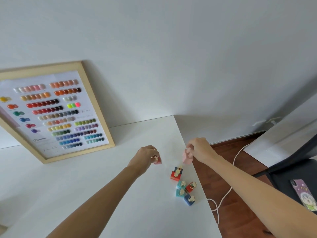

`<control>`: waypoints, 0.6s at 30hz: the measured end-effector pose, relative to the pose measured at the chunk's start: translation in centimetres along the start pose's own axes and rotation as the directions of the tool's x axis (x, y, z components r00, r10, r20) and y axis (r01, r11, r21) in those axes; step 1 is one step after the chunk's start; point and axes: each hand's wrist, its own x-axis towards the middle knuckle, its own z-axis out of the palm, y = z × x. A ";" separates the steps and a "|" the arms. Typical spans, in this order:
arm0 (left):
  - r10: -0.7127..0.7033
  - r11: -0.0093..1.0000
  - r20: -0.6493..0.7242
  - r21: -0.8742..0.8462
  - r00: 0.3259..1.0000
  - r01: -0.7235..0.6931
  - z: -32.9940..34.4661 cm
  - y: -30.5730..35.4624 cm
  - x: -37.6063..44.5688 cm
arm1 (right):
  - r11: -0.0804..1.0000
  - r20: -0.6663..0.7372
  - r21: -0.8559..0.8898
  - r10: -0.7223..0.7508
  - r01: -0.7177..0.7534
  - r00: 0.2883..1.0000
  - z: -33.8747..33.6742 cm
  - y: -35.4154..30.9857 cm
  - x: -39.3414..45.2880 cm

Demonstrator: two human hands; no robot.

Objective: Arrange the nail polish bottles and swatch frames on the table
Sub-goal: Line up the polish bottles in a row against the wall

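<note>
Head view, white table (106,194) against a white wall. Left hand (145,156) is closed around a small red-pink nail polish bottle (157,160) with a gold cap, fingers wrapped over the top; whether the bottle's base touches the tabletop cannot be told. Right hand (199,147) pinches a pale pink bottle (187,158) from above with the fingertips; this bottle sits above and just behind the cluster, near the table's right edge, and appears lifted clear of the surface. Remaining bottles stand in a tight cluster near the right edge of the table, between the two forearms: a dark blue bottle (178,169) at the back with a red bottle (175,176) touching its front, then two teal bottles (181,184) (180,193) one behind the other, a second red bottle (191,186) tilted just to their right, and a blue bottle (189,200) nearest the camera. All have gold caps. One swatch frame (51,110), light wood, leans against the wall at the far left of the table, well apart from the bottles, showing rows of coloured nail tips on a white card. Off the table to the right: wood floor with a white cable (223,198), and a dark chair (291,170) with a phone (304,194) in a purple case lying on the seat.
</note>
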 end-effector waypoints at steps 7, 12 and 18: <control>-0.082 0.994 -0.066 -0.073 0.995 0.077 -1.8 -1.2 7.8 | 0.993 -0.105 0.059 -0.093 0.100 0.990 -1.5 -1.6 7.5; -0.125 0.988 -0.080 -0.099 0.989 0.117 -1.9 -2.5 12.5 | 0.982 -0.091 0.133 -0.125 0.136 0.988 -1.6 -2.8 12.4; -0.110 0.989 -0.088 -0.110 0.990 0.100 -1.9 -3.3 16.5 | 0.978 -0.108 0.046 -0.197 0.203 0.974 -1.0 -3.4 16.3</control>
